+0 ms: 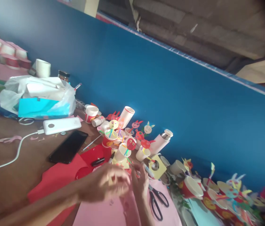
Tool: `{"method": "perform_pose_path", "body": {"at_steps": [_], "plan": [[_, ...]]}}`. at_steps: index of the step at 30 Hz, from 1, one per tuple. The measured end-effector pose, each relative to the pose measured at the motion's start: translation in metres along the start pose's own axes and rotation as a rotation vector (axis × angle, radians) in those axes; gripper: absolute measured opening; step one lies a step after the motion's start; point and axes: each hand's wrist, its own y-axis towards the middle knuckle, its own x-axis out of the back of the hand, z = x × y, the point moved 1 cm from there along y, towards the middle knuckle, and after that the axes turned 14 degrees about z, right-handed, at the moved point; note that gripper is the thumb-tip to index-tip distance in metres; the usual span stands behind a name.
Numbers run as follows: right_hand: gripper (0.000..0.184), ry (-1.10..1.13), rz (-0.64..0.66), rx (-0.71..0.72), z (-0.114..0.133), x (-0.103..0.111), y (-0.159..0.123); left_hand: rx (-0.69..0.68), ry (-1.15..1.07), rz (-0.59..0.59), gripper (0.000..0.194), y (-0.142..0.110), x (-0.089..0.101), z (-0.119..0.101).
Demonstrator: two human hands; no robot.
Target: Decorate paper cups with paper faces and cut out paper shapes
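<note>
L hand (pixel 104 183) came in from the lower left and R hand (pixel 140 185) from below, both raised over a pink paper sheet (pixel 104 213). Fingers (pixel 123 179) of both were bunched, tips close together btwn the hands; blur hid whether they were clamped on anything small, so can't tell. Nearest was a paper cup figure (pixel 122 153) just past the fingertips, cup tilted, coloured straws rising to a red paper face disc (pixel 131 143), long axis pointing away from the hands toward the blue board (pixel 170 78). That board ran diagonally across the view along the far edge of the wooden worktop (pixel 12 138). More cup figures (pixel 217 194) stood in a crowded row along that edge, w/ others around the first one. Black-handled scissors (pixel 157 201) lay on the pink sheet just right of R wrist, blades toward the hands. A yellow card w/ a round hole (pixel 157 166) sat beyond them. Left of the hands: red paper sheet (pixel 59 175), black marker (pixel 97 161), black phone (pixel 68 146), white power bank (pixel 61 125) w/ white cable (pixel 12 160).
</note>
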Motion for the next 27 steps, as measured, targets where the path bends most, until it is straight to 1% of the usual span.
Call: {"method": "perform_pose_path", "body": {"at_steps": [2,3,4,6,8,9,11,14,16,18,20,22,24,27], "plan": [[0.026,0.024,-0.017,-0.004,-0.001,0.004,-0.001,-0.006,0.356,0.022,0.013,0.001,0.021,0.003],[0.027,0.033,-0.022,-0.007,-0.001,0.005,-0.002,0.013,0.549,0.007,0.013,0.004,0.029,0.007],[0.026,0.034,-0.022,-0.005,-0.002,0.006,-0.003,0.064,0.719,-0.051,0.016,0.009,0.035,0.012],[0.024,0.015,-0.003,0.013,-0.004,0.006,-0.003,0.104,0.868,-0.084,0.032,0.02,0.039,0.024],[0.021,-0.014,0.013,0.042,-0.006,0.005,-0.003,0.138,0.919,-0.077,0.05,0.031,0.037,0.036],[0.02,-0.023,0.014,0.053,-0.008,0.004,-0.004,0.15,0.93,-0.071,0.055,0.034,0.036,0.04],[0.019,-0.028,0.012,0.068,-0.01,0.002,-0.005,0.164,0.948,-0.058,0.058,0.039,0.034,0.044],[0.015,-0.02,0.027,0.078,-0.012,-0.001,-0.006,0.17,0.983,-0.046,0.054,0.038,0.035,0.042],[0.013,-0.015,0.033,0.075,-0.011,-0.003,-0.007,0.147,0.986,-0.056,0.053,0.036,0.036,0.037],[0.013,-0.011,0.03,0.065,-0.009,-0.004,-0.007,0.094,0.959,-0.076,0.046,0.034,0.038,0.03],[0.016,0.001,0.032,0.061,-0.008,-0.004,-0.007,0.049,0.931,-0.109,0.034,0.032,0.041,0.022],[0.019,0.023,0.034,0.062,-0.007,-0.004,-0.007,0.054,0.94,-0.143,0.024,0.031,0.049,0.017],[0.022,0.044,0.043,0.065,-0.006,-0.003,-0.007,0.084,0.98,-0.17,0.017,0.03,0.059,0.016],[0.025,0.034,0.024,0.076,-0.007,0.003,-0.005,0.138,1.039,-0.187,0.017,0.026,0.074,0.02]]}}
